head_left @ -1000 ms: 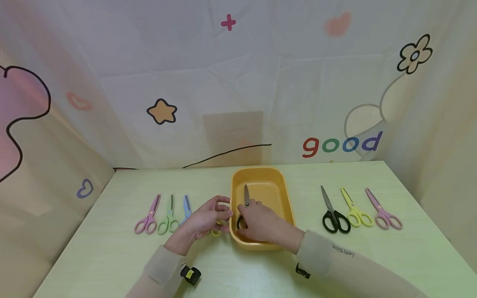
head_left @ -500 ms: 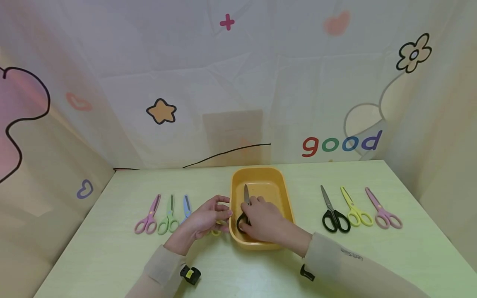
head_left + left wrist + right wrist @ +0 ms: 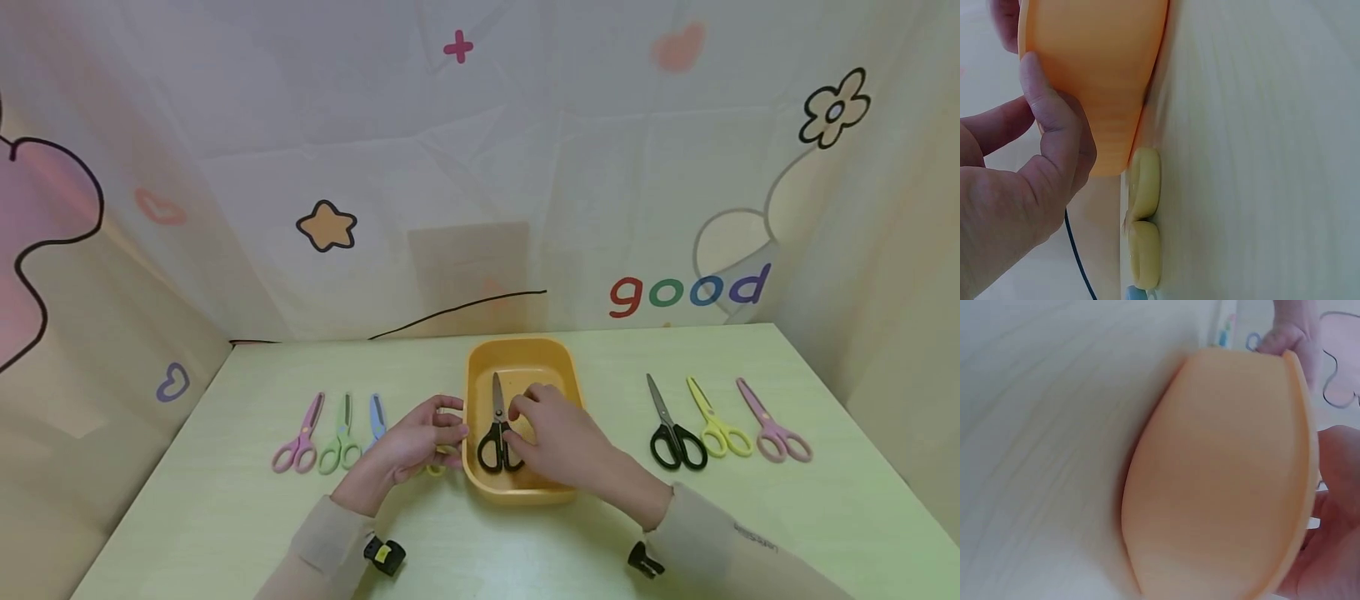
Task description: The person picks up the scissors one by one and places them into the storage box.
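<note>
Black-handled scissors [image 3: 492,450] lie in the left part of an orange-yellow plastic tray [image 3: 577,392], blades toward the back. My right hand [image 3: 562,437] hovers over the tray just right of them, fingers loosely bent. Its thumb overlaps the right handle loop; I cannot tell whether it touches. At the tray's left side, my left hand [image 3: 420,433] rests fingertips against the outer wall and rim, as the left wrist view also shows. Below that hand, yellow scissors [image 3: 1145,250] lie on the table, mostly hidden in the head view. The right wrist view shows the tray's outer wall [image 3: 1222,462].
Left of the tray lie pink scissors [image 3: 305,442], green scissors [image 3: 342,437] and partly hidden blue scissors [image 3: 377,414]. To the right are black scissors [image 3: 675,442], yellow scissors [image 3: 716,425] and pink scissors [image 3: 772,429]. A printed curtain [image 3: 480,183] hangs behind the table.
My right hand has let go of the black scissors in the tray and moved right, uncovering their handles. The left hand stays at the tray's left side.
</note>
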`<state>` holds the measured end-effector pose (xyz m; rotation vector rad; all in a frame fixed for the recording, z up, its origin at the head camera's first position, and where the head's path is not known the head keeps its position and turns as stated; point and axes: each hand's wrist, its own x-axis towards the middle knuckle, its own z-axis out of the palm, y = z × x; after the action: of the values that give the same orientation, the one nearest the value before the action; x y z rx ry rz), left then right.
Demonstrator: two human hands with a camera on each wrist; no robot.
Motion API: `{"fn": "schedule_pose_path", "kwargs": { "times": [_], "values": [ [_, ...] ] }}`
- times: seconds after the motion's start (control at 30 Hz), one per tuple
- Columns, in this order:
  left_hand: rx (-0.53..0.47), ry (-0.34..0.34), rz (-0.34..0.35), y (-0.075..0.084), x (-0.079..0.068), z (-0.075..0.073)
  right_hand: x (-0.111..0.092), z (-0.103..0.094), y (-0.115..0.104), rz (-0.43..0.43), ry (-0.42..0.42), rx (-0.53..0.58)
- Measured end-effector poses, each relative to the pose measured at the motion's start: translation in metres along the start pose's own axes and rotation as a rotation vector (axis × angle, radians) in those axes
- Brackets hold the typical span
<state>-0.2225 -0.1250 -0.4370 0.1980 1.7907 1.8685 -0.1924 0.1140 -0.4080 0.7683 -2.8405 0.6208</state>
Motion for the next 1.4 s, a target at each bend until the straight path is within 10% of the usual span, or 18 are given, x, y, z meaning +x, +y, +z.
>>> {"fn": "schedule_pose_path", "kwargs": {
  "times": [0.57, 1.4],
  "values": [
    [-0.001, 0.003, 0.015, -0.002, 0.001, 0.001, -0.028, -0.039, 0.068, 0.121, 0.259, 0.105],
    [-0.012, 0.011, 0.005, 0.0, 0.0, 0.0, -0.07, -0.062, 0.126, 0.359, -0.249, -0.013]
  ]
}}
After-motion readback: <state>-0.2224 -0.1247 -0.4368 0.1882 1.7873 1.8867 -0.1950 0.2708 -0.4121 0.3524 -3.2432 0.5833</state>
